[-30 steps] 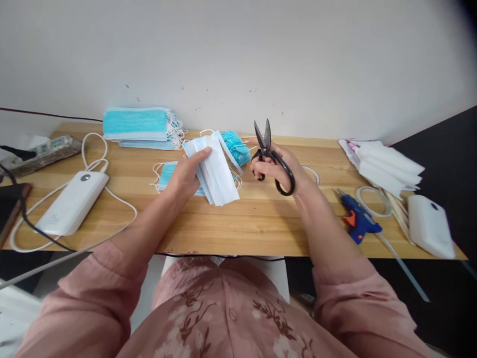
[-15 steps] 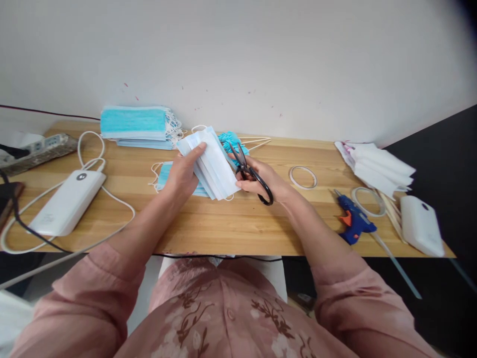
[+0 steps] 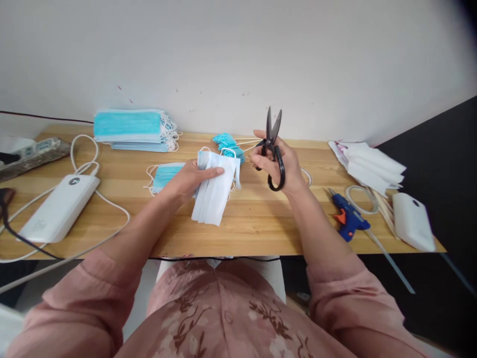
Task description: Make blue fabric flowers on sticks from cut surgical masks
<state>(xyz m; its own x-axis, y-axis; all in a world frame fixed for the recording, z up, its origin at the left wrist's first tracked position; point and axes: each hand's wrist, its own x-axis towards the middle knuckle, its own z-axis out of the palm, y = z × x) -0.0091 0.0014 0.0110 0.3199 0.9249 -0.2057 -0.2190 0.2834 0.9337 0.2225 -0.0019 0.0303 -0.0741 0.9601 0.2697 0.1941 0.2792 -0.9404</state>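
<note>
My left hand [image 3: 192, 180] pinches a white and pale blue pleated face mask [image 3: 215, 191], thumb on top. A narrow strip with an ear loop [image 3: 237, 171] hangs along the mask's right edge; whether it is fully cut off I cannot tell. Raised to the right, my right hand [image 3: 281, 161] has black-handled scissors [image 3: 273, 141] in its grip, blades parted and pointing up, apart from the mask. A blue mask [image 3: 167, 176] lies on the table behind my left hand. Between the hands, farther back, is a bunched blue piece [image 3: 228, 145] with thin wooden sticks.
A stack of blue masks [image 3: 126, 127] lies at the back left, near a white power bank [image 3: 59, 209] with cables. On the right are a blue glue gun [image 3: 348, 216], a tape roll [image 3: 361, 200], white folded sheets [image 3: 368, 164] and a white device [image 3: 413, 221].
The scissors have moved away from the mask, up and to the right, and now point upward. My left hand has shifted right and turned the mask more upright, with a strip now dangling beside it.
</note>
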